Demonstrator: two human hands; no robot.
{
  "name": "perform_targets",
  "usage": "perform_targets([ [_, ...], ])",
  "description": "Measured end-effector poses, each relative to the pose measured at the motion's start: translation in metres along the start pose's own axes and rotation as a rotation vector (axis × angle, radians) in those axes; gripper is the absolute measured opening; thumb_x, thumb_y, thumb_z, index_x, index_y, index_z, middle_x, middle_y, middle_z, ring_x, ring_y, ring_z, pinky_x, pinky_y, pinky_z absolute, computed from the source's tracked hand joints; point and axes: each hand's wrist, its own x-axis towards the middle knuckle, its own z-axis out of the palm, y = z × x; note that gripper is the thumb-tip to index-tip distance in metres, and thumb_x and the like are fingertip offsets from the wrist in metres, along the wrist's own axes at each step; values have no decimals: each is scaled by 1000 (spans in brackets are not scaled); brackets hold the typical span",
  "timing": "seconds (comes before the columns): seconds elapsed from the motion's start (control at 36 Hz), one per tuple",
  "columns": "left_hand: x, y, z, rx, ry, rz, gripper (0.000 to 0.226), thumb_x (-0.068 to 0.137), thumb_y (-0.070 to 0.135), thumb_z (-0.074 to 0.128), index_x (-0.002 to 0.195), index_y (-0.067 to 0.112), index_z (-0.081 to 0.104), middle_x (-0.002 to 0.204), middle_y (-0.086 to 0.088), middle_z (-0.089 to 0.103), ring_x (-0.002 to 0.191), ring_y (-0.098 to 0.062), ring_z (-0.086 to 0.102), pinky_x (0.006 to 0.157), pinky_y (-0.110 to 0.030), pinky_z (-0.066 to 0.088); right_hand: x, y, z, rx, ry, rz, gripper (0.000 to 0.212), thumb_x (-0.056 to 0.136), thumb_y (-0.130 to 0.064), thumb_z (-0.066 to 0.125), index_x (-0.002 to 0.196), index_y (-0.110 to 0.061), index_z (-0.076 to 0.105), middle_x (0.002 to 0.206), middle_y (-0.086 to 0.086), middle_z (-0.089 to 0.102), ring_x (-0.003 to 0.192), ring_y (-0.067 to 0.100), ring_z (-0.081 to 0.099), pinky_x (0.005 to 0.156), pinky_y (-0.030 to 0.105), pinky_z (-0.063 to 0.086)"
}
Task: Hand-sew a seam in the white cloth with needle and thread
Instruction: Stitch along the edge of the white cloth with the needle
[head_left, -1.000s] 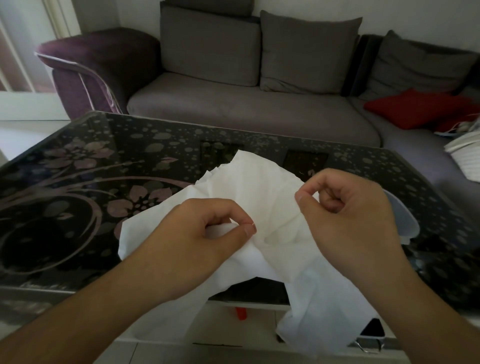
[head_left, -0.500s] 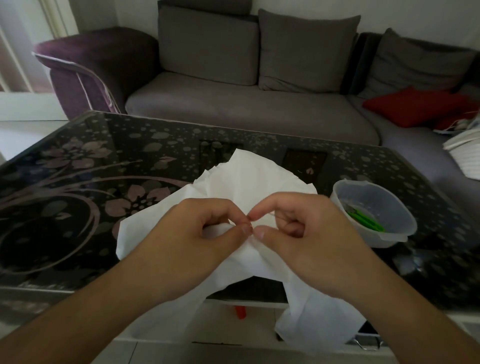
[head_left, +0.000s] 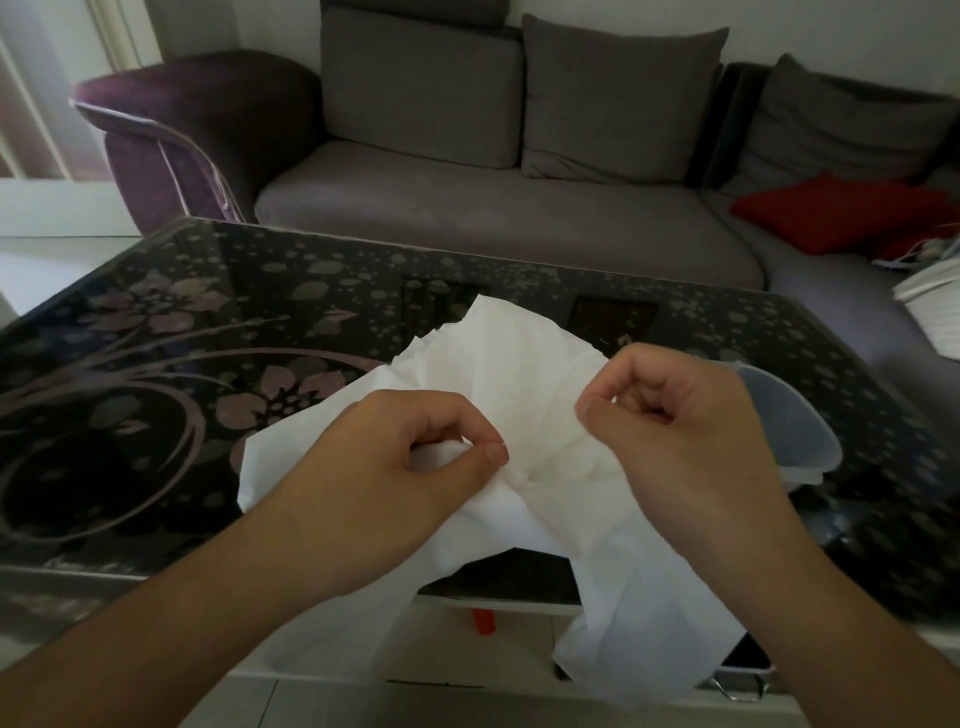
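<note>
A grey sofa (head_left: 493, 223) with soft square cushions fills the back, a red cushion (head_left: 831, 213) lying at its right end. In front, a glossy black glass table (head_left: 156, 364) printed with pale flowers carries the crumpled white cloth (head_left: 519, 374), whose near end hangs over the table edge. The left hand (head_left: 405, 462) pinches a fold of cloth; the right hand (head_left: 680, 426), apart and raised, has thumb and forefinger closed together, half hiding a translucent plastic tub (head_left: 789, 431). Needle and thread are too fine to make out.
</note>
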Motion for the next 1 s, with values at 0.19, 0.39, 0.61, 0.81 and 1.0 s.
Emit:
perform_targets([
  [0.19, -1, -1, 0, -7, 7, -10, 13, 96, 36, 67, 89, 37, 78, 96, 30, 74, 97, 7, 66, 79, -5, 45, 4, 1, 2, 11, 1, 97, 17, 93, -15, 70, 89, -31, 66, 57, -5, 58, 52, 2, 54, 44, 12, 39],
  [0.39, -1, 0, 0, -3, 10, 23, 14, 96, 33, 68, 89, 37, 78, 84, 25, 73, 81, 7, 64, 69, -3, 42, -4, -5, 8, 2, -336, -156, 12, 92, -24, 75, 94, -36, 71, 54, -5, 45, 50, 8, 44, 55, 14, 44],
  [0.61, 0, 1, 0, 12, -12, 21, 15, 97, 32, 67, 90, 38, 78, 89, 27, 74, 89, 6, 66, 72, -3, 43, -5, 2, 11, -22, -262, -215, 21, 90, -22, 76, 73, -30, 67, 54, -1, 46, 52, 14, 46, 55, 20, 46],
  [0.81, 0, 0, -1, -4, -4, 13, 14, 96, 32, 68, 88, 37, 78, 94, 31, 73, 95, 9, 66, 80, -4, 46, -2, 2, 4, -44, -99, -162, 25, 91, -14, 73, 71, -26, 63, 52, -6, 49, 52, 7, 50, 55, 6, 41],
  [1.0, 0, 0, -2, 2, 4, 10, 14, 96, 32, 68, 88, 36, 78, 94, 30, 74, 96, 10, 66, 81, -2, 45, 3, 1, 0, -75, 41, -16, 25, 92, -13, 71, 70, -23, 61, 55, -4, 57, 52, 6, 54, 50, 9, 44],
])
